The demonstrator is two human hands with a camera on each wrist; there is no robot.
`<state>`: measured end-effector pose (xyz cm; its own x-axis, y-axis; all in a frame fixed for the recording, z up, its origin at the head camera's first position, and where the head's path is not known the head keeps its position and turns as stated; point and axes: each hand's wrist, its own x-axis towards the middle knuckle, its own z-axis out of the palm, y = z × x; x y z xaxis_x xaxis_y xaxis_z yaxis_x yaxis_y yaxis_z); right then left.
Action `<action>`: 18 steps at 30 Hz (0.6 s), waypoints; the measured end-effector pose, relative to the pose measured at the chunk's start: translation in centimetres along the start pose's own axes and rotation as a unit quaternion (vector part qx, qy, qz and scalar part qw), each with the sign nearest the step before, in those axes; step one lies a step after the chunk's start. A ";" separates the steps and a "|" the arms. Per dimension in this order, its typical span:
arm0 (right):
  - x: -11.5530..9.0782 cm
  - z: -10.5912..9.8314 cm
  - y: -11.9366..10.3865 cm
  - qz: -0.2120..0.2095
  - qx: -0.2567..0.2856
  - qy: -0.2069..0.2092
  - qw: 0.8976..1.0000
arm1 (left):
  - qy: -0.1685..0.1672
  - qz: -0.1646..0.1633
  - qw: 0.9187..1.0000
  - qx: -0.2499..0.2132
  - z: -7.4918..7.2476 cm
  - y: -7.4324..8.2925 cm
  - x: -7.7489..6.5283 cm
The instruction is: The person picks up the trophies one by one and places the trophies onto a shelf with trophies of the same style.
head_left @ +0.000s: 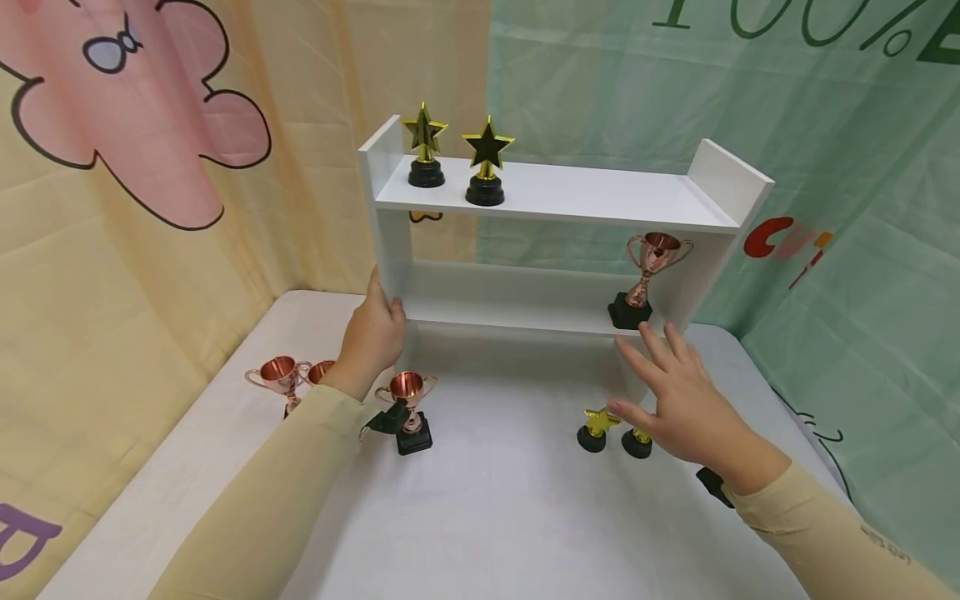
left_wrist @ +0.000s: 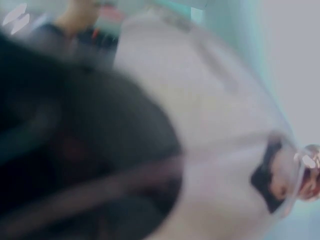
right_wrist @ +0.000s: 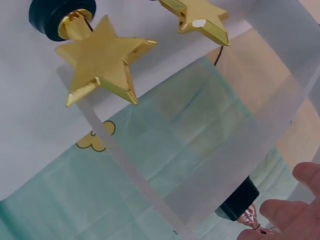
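Note:
On the white shelf unit (head_left: 525,329), my left hand (head_left: 372,337) grips the left side panel, its thumb at the front edge. My right hand (head_left: 686,408) is spread, fingertips just below a bronze trophy cup (head_left: 651,262) at the right end of the middle shelf; it holds nothing. That cup's black base (right_wrist: 239,199) shows beside the fingers in the right wrist view. Two gold star trophies (head_left: 426,137) (head_left: 487,158) on black bases stand on the top shelf, towards its left end. The left wrist view is blurred and does not show the left hand's grip.
Bronze cups (head_left: 279,375) stand on the white table (head_left: 480,517) at the left, with another cup (head_left: 408,392) by the left forearm. Two gold star trophies (head_left: 596,423) stand near the right hand. A black base (head_left: 714,486) shows by the right wrist. Printed curtains (head_left: 150,275) surround the table.

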<state>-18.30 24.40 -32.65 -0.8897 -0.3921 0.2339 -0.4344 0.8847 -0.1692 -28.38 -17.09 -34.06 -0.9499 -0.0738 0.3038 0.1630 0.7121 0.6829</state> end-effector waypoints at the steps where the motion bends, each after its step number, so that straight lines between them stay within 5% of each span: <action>1: -0.1 0.1 0.1 0.002 0.001 -0.003 1.000 | 0.000 0.000 1.000 0.000 0.0 0.0 0.0; 18: -1.5 1.8 1.5 0.058 0.006 -0.049 0.997 | 0.003 0.002 1.000 -0.003 0.0 0.0 0.0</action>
<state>-17.92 25.85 -35.00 -0.9430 -0.3110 0.1181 -0.3294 0.9226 -0.2008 -28.45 -17.09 -34.10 -0.9476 -0.0759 0.3103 0.1677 0.7086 0.6854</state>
